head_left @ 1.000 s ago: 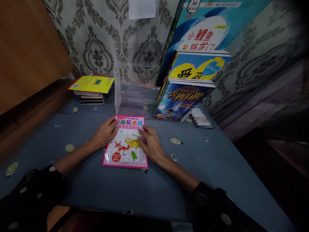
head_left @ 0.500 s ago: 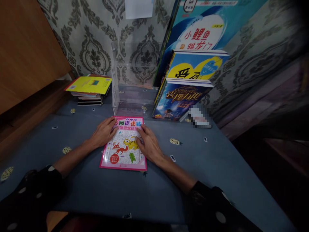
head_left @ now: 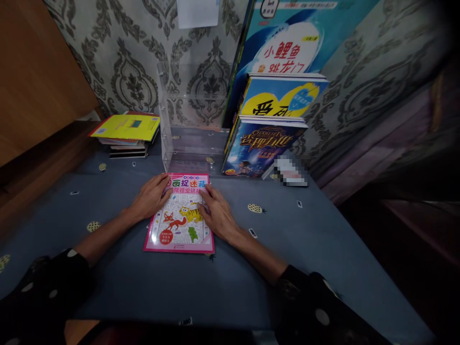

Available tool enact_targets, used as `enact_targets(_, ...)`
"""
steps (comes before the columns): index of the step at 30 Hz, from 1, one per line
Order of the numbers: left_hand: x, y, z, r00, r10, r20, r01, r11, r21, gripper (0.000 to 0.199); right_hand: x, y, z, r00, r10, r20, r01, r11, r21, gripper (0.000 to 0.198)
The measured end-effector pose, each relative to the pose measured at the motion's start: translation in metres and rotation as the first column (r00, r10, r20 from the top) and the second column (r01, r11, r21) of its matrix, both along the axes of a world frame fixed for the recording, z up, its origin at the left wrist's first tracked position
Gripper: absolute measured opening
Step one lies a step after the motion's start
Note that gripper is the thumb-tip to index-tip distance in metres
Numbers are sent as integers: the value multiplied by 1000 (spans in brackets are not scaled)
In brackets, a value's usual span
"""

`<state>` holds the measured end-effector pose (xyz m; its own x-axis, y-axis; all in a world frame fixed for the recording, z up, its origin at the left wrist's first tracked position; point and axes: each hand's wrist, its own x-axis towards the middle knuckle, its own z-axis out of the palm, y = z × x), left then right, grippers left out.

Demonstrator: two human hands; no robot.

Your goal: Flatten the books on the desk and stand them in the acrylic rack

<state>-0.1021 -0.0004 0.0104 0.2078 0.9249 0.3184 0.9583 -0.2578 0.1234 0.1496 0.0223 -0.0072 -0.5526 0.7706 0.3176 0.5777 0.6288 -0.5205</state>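
Observation:
A pink-bordered children's book (head_left: 181,232) with a fox and a tiger on its cover lies face up on the blue tablecloth. My left hand (head_left: 153,195) grips its upper left edge, thumb on the cover. On the opposite edge, my right hand (head_left: 218,211) holds the book with thumb and fingers lying over the cover. Fingertips under or beyond the edges are partly hidden. Just behind the book stands a clear acrylic book rack (head_left: 167,143).
Several books, a dark blue one (head_left: 257,148) in front, stand in the rack's right side. A stack topped by a yellow book (head_left: 125,128) lies at the back left. A blurred-out flat object (head_left: 292,172) rests right of the rack. Patterned wallpaper (head_left: 134,81) closes off the back.
The whole view has shifted slightly, so everything appears a little further left. Both hands keep the same hold on the book.

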Motion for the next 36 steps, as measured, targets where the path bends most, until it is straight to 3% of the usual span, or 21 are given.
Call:
enact_targets(18, 17, 12, 7, 997, -82, 4, 82, 996, -31, 45, 0, 0, 2, 1000, 5, 14, -5, 1000, 1, 39)
enact_targets(36, 65, 47, 6, 963, -266, -43, 264, 963, -59, 40, -1, -2, 6, 1000, -4, 29, 4, 1000, -2, 42)
